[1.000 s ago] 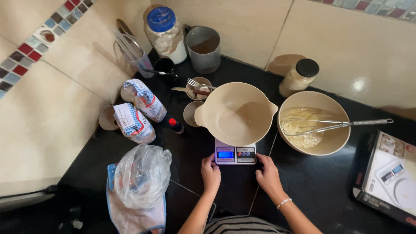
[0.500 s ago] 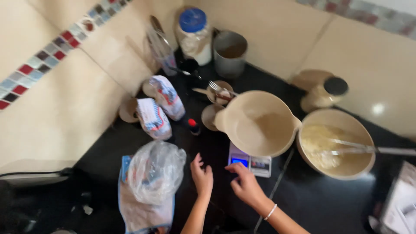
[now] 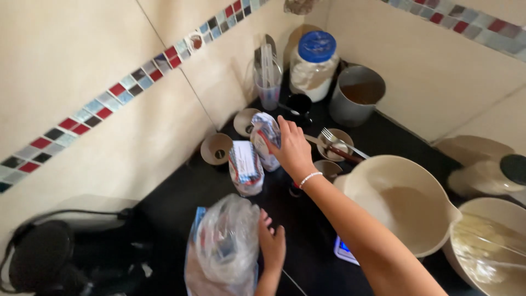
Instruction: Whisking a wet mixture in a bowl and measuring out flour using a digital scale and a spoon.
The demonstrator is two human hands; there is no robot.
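My right hand reaches across the black counter and grips the far one of two small white, blue and red paper bags. The second small bag stands just left of it, untouched. My left hand rests against the side of a crumpled clear plastic bag that covers a blue-and-white packet near the front edge. An empty cream mixing bowl sits on a small digital scale to the right of my right arm.
A second cream bowl with batter and a whisk sits at the far right. Behind are a blue-lidded jar, a grey pot, a measuring jug with utensils, small cups, a fork on a dish, and a black appliance at left.
Both hands left the scale. My right hand reached up and left to take hold of the far small bag; my left hand moved to the plastic bag. The view swung left.
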